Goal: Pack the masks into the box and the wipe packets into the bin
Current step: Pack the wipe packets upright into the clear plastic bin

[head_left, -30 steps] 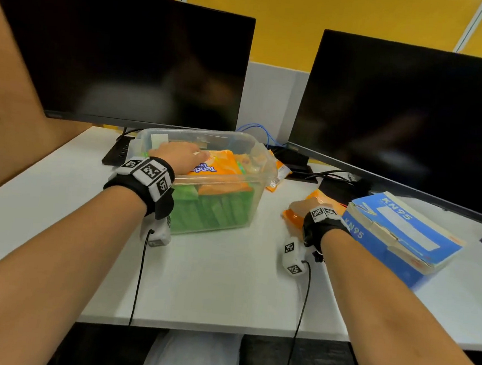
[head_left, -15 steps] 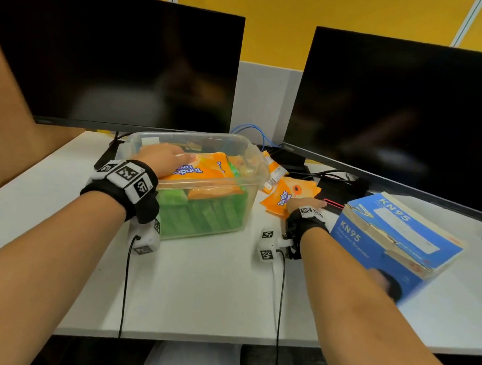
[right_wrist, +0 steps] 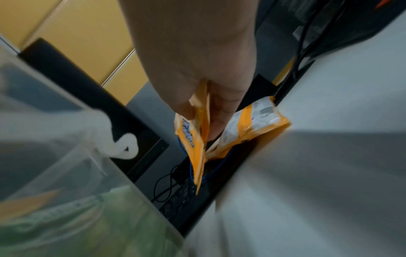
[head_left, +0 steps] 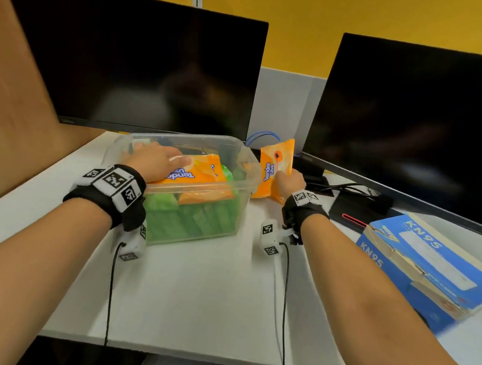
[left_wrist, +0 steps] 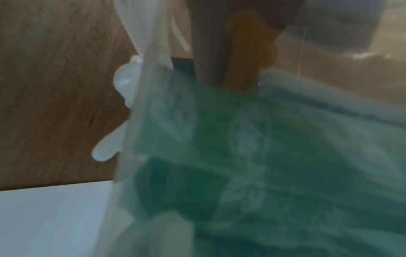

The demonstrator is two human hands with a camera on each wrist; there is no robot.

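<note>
Beside bin [head_left: 247,165], right hand [head_left: 289,184] lifted orange packet [head_left: 275,168].

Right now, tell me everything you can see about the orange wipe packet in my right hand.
The orange wipe packet is a soft, glossy plastic pouch printed "Tender Love" in blue, with a small dark mark on its face. It stands nearly upright, lifted off the white desk, just outside the right wall of the clear plastic bin. The right hand pinches its lower edge between thumb and fingers. The right wrist view shows a second orange packet lying just behind it.
</note>
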